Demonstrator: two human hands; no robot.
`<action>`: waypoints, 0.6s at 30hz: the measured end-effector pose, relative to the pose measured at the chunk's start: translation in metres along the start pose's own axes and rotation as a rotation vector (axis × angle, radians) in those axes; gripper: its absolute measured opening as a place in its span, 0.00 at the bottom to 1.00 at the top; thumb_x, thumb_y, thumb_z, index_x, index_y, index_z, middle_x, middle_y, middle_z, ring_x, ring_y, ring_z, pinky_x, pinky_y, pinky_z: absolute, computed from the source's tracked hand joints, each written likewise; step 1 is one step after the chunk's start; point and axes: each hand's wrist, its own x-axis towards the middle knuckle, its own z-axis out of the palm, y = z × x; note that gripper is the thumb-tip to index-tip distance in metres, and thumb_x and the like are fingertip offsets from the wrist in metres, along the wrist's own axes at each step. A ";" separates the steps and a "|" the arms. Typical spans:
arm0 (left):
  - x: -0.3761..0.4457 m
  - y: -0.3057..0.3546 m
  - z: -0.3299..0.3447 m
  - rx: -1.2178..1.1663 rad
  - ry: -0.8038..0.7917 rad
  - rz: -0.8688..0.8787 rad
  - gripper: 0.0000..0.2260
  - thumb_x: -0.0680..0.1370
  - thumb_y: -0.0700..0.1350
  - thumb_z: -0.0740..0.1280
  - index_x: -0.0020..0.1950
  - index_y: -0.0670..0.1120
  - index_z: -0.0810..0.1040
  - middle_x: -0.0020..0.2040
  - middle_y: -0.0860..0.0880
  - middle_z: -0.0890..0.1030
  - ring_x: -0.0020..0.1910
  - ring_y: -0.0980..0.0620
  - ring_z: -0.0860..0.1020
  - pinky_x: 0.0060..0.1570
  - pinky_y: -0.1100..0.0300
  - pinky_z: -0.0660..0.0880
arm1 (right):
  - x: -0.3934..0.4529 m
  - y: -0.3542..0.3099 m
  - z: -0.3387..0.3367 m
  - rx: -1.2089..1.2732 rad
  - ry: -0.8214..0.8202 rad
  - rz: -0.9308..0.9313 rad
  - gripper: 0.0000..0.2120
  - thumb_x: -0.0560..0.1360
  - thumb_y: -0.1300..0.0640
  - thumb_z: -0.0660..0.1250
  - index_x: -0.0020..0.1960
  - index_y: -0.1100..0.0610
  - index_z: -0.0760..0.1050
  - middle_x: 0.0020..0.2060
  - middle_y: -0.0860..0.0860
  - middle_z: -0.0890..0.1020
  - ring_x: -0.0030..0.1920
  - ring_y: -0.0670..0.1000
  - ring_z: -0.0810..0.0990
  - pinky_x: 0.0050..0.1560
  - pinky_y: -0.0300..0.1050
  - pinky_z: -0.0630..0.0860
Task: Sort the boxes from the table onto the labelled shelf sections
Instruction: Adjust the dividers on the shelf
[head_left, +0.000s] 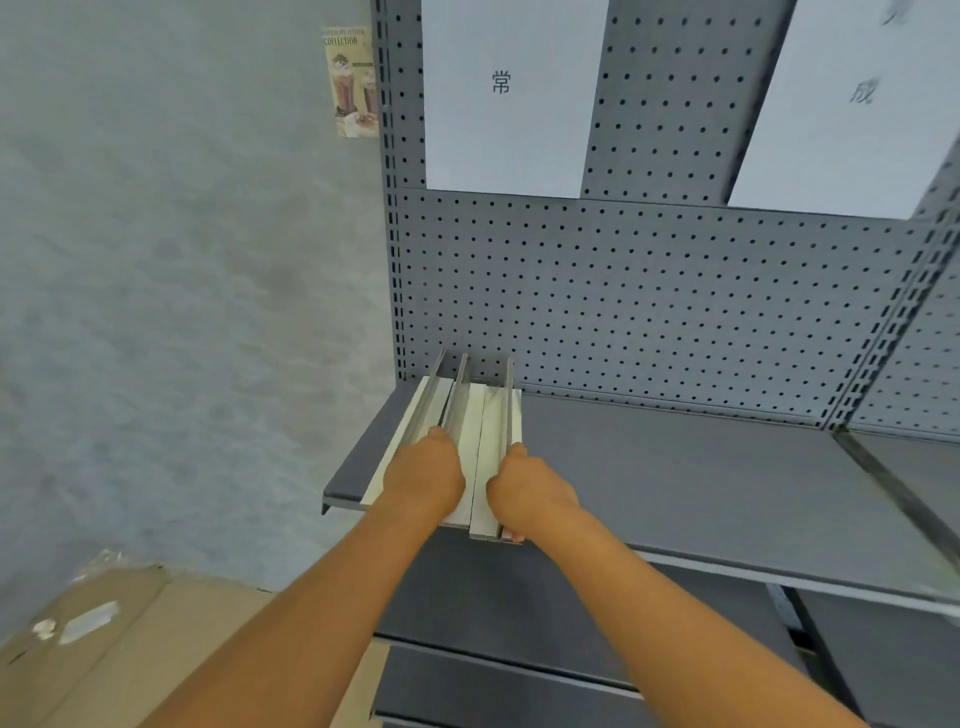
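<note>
Several thin white boxes stand side by side on edge at the left end of a grey metal shelf. My left hand grips the left boxes near their front ends. My right hand grips the rightmost box from its right side, fingers curled under the front end. The front ends of the boxes jut slightly past the shelf lip. A white paper label with one character hangs on the pegboard above this section; a second label hangs to the right.
A grey pegboard back rises behind the shelf. A metal divider splits the shelf on the right. A lower shelf sits beneath. A cardboard box lies at bottom left. A drinks poster hangs on the blue-grey wall.
</note>
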 end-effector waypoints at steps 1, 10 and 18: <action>-0.001 0.001 -0.001 -0.022 -0.006 0.007 0.14 0.80 0.36 0.59 0.66 0.39 0.68 0.55 0.41 0.80 0.52 0.42 0.80 0.46 0.54 0.75 | -0.003 0.002 -0.002 -0.009 0.022 -0.001 0.19 0.82 0.61 0.54 0.71 0.63 0.61 0.62 0.59 0.78 0.59 0.60 0.80 0.52 0.48 0.74; -0.006 0.015 -0.032 -0.143 0.050 0.106 0.09 0.79 0.35 0.58 0.57 0.38 0.73 0.54 0.40 0.80 0.43 0.45 0.73 0.38 0.56 0.68 | -0.035 0.031 -0.036 -0.043 0.223 0.034 0.14 0.84 0.58 0.52 0.65 0.63 0.68 0.59 0.59 0.79 0.46 0.56 0.72 0.45 0.45 0.68; -0.024 0.048 -0.041 -0.141 0.083 0.177 0.08 0.80 0.36 0.58 0.58 0.37 0.72 0.54 0.39 0.80 0.44 0.44 0.74 0.38 0.56 0.67 | -0.073 0.066 -0.070 -0.095 0.354 0.060 0.13 0.83 0.59 0.52 0.65 0.62 0.67 0.57 0.58 0.80 0.44 0.56 0.73 0.43 0.46 0.69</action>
